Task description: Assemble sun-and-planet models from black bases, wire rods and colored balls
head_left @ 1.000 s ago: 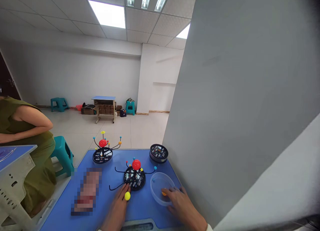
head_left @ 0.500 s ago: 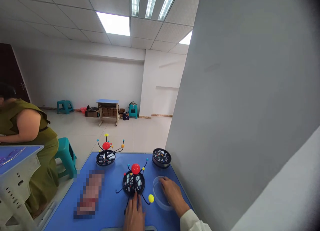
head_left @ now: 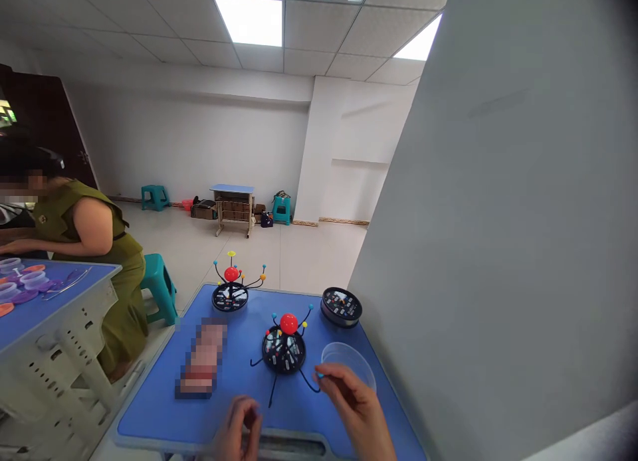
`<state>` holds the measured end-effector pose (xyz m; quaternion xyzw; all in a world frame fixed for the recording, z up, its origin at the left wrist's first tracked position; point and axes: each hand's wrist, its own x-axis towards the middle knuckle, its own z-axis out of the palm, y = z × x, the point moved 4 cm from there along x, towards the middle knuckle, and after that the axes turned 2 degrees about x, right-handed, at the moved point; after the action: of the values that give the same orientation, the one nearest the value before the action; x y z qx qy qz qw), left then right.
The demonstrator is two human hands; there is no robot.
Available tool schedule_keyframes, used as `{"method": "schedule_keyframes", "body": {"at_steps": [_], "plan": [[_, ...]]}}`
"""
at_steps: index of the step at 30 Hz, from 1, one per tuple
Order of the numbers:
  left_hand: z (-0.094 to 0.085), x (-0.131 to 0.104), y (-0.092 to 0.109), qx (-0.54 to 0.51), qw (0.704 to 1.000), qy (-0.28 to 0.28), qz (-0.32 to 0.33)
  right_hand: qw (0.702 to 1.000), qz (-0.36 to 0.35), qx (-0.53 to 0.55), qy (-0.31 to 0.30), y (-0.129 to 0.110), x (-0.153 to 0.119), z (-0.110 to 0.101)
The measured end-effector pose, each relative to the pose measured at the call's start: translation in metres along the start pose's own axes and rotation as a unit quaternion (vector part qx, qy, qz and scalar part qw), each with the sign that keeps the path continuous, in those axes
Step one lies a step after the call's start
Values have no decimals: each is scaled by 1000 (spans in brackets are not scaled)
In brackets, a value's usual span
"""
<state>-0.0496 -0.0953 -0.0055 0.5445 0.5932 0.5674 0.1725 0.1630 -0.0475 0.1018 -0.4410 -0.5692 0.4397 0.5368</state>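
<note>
My right hand (head_left: 355,408) pinches a small blue ball (head_left: 319,375) between thumb and fingertips, close to the bent end of a black arm on the nearer planet model (head_left: 284,349). This model has a round black base, a red ball (head_left: 288,324) on top and thin arms, some tipped with small coloured balls. My left hand (head_left: 239,426) hovers by the table's front edge, fingers curled together and slightly blurred; whatever they may hold is hidden. Behind my right hand lies a clear plastic dish (head_left: 349,361), partly covered by it.
A second planet model (head_left: 230,295) stands at the table's far left, and a round black case (head_left: 341,307) at the far right. A pixelated flat item (head_left: 203,358) lies on the left. A grey wall (head_left: 478,248) borders the right side. A person (head_left: 94,228) sits at another table.
My right hand has left the clear dish and come toward the model with a blue ball. My left hand has let go of the model and drawn back. The large yellow ball no longer shows.
</note>
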Motion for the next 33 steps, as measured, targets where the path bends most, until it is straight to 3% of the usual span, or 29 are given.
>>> {"method": "schedule_keyframes", "body": {"at_steps": [3, 6, 11, 18, 26, 30, 33], "plan": [[-5, 16, 5, -29, 997, -67, -39, 989, 96, 109, -33, 14, -14, 39], [2, 22, 6, -61, 984, -160, -40, 977, 149, 146, -32, 33, -13, 61], [14, 25, 6, -112, 966, -221, -76, 973, 174, 153, -16, 52, -7, 67], [17, 25, 17, -144, 954, -250, -78, 969, 188, 156, -44, 56, -10, 74], [20, 24, 9, -155, 955, -238, -89, 985, 121, 92, -78, 55, -11, 76], [21, 21, 8, -134, 960, -226, -97, 995, 11, -26, -99, 48, -9, 72], [22, 21, 9, -127, 962, -220, -98, 976, -84, -134, -148, 35, -10, 73]]}}
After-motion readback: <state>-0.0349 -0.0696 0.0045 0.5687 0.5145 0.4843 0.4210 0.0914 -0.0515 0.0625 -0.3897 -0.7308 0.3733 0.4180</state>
